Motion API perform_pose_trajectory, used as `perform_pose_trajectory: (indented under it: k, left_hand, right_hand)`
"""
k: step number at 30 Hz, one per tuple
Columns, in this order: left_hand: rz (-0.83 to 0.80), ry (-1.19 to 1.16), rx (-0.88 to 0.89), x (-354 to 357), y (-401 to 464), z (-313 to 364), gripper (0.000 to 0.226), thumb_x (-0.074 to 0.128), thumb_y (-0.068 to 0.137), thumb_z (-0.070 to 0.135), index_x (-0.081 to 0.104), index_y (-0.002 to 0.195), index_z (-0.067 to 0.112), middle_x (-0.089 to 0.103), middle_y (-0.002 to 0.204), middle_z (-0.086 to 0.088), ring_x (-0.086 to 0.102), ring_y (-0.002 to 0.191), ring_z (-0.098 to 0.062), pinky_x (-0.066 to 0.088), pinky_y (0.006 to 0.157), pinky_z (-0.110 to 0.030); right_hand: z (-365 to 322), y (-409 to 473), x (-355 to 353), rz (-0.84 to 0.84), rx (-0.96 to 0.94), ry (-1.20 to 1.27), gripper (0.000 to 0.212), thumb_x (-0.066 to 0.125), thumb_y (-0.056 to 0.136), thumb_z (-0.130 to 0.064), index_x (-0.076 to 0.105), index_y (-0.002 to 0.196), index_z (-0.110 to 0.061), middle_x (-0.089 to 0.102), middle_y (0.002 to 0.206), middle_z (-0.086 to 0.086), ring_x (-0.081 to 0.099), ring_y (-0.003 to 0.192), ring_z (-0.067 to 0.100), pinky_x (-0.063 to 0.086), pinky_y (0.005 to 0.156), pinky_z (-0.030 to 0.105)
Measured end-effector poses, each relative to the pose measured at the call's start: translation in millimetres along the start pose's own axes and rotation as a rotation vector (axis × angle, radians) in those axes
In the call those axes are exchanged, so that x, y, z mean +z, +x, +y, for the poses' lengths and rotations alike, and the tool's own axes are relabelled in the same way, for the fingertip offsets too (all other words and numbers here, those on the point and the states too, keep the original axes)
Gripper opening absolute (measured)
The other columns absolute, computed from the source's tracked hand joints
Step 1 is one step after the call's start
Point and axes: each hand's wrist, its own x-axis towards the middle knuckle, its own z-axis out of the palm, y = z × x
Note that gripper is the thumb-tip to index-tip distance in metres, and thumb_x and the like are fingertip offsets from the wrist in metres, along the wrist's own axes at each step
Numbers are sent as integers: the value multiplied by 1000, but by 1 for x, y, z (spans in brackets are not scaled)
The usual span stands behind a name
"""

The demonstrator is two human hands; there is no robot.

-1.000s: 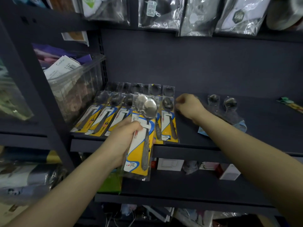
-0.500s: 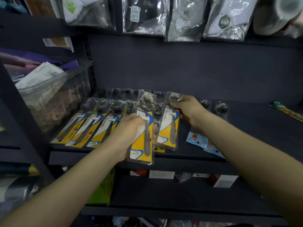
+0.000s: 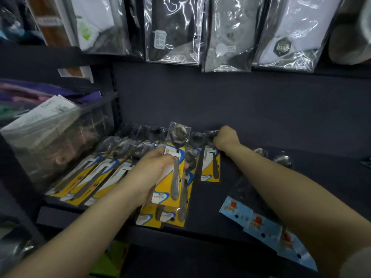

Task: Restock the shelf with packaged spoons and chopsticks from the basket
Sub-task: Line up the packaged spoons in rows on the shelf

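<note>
Dark shelf [image 3: 251, 157], both hands [image 3: 150, 175] gripping spoon packs [image 3: 173, 175].

Both forearms stretched forward; left grip [image 3: 149, 173] curled closed, knuckles up; right grip [image 3: 225, 138] fisted farther ahead.

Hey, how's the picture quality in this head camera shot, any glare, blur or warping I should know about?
Head view: bright glare streaks on the hanging plastic bags; motion blur softens the spoon packs on the shelf and the print on the spoon pack in the left hand; the right hand is fairly sharp; wide-angle distortion bends the shelf edge and the clear bin; lighting is dim overall.
</note>
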Motion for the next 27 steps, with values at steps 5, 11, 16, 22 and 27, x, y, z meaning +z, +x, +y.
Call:
perform_pose_trajectory:
  k: [5,11,16,22,27]
  left_hand:
    - [-33,107,36,8,11,-6,16,47,92,5,61,98,10,75,87,-5,71,80,-11,56,80,-27]
    - [-110,211,70,21,15,-6,18,51,91,11,62,105,9,69,105,-17,65,97,-28,49,91,-35]
    - [-78,1036,475,5,-2,-12,27,46,92,32,62,111,22,70,95,1,62,89,-17,49,79,-30]
    - [-300,1316,562,-40,-28,-24,52,27,83,59,62,107,28,63,106,13,59,97,-7,52,83,-34]
    - [-369,1360,559,-48,-34,-40,87,11,68,79,47,131,32,38,145,15,38,132,-5,26,104,-16]
  right_hand:
    - [-9,-5,-11,-113,-85,100,37,34,96,-15,56,117,5,56,123,22,51,116,34,38,102,41]
    - [-18,-45,-28,-448,-231,506,6,47,95,-13,50,91,-15,57,71,3,53,45,7,39,41,18]
    - [4,-37,-29,-348,-198,339,33,41,91,-1,42,62,-15,44,54,6,40,43,14,28,30,11]
    - [23,-40,-22,-343,-72,226,12,40,94,-4,49,90,-11,47,67,6,45,50,15,38,38,17]
    - [13,-48,-19,-334,-24,141,18,46,94,-4,51,110,-9,49,65,7,47,51,14,40,40,19]
